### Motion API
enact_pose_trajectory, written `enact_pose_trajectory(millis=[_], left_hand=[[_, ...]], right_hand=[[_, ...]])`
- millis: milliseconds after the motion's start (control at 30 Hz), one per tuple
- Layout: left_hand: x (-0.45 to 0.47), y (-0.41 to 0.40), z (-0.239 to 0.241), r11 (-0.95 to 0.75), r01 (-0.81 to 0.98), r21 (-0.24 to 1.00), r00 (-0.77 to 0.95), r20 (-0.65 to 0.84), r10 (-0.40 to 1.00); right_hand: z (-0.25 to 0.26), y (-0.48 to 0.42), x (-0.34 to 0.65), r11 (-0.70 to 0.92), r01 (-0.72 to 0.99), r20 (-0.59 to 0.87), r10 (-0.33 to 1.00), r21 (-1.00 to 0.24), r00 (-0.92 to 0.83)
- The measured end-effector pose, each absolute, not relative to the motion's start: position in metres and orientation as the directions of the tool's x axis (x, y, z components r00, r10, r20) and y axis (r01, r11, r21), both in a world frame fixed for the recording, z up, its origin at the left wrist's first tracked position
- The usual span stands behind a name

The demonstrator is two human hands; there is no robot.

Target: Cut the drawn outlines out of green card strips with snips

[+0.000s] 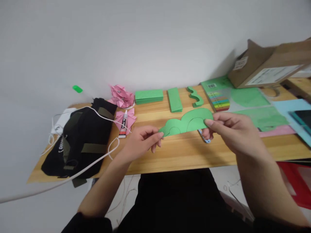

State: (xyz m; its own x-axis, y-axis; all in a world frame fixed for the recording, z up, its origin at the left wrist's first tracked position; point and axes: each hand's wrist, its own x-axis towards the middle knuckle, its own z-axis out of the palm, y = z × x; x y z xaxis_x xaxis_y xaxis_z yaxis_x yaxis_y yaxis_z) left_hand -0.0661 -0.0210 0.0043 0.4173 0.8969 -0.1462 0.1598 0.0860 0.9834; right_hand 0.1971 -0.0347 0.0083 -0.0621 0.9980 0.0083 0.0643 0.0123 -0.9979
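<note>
Between my hands, above the wooden table, is a green paper cutout (186, 122) with a scalloped upper edge and curved pencil lines drawn on it. My left hand (143, 140) pinches its narrow left tip. At the taller right end, my right hand (230, 131) grips the paper between thumb and fingers. Something light blue with a rounded end (207, 140), partly hidden by the paper and right hand, lies on the table below. Behind the cutout are a stack of green paper strips (149, 97), a folded green strip (175, 99) and a wavy green cut piece (195, 97).
A glue tube (123, 124) rests on pink paper (131, 117), near crumpled pink paper (121, 96). On the left lie a black bag (85, 142) and a white cable (97, 160). A cardboard box (272, 63) and green sheets (262, 117) occupy the right side of the table (179, 155).
</note>
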Motion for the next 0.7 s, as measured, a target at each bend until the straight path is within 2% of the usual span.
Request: enact_pose_trajectory(millis=[100,200,333,433,700], left_hand=[[-0.050,-0.027,-0.004,0.168,-0.022,0.985,0.383,-0.147,0.912],[-0.019,-0.031,-0.006,0.215,-0.043,0.976,0.331,-0.189,0.925],[0.018,-0.026,-0.006,0.146,-0.174,0.974,0.198,-0.110,0.974],[0.027,-0.018,-0.007,0.144,-0.225,0.964,0.105,-0.123,0.987],[0.037,-0.001,-0.004,0.281,-0.263,0.923,0.151,-0.248,0.957]], right_hand=[[0.003,-0.034,0.192,0.027,-0.007,0.028,0.999,-1.000,-0.019],[-0.003,-0.036,0.183,0.069,-0.094,0.065,0.997,-0.993,0.047],[-0.005,-0.041,0.171,0.091,-0.068,0.085,0.993,-0.994,0.080],[-0.003,-0.040,0.168,0.104,-0.052,0.098,0.990,-0.993,0.102],[0.000,-0.029,0.173,0.101,-0.074,0.084,0.974,-0.992,0.211]])
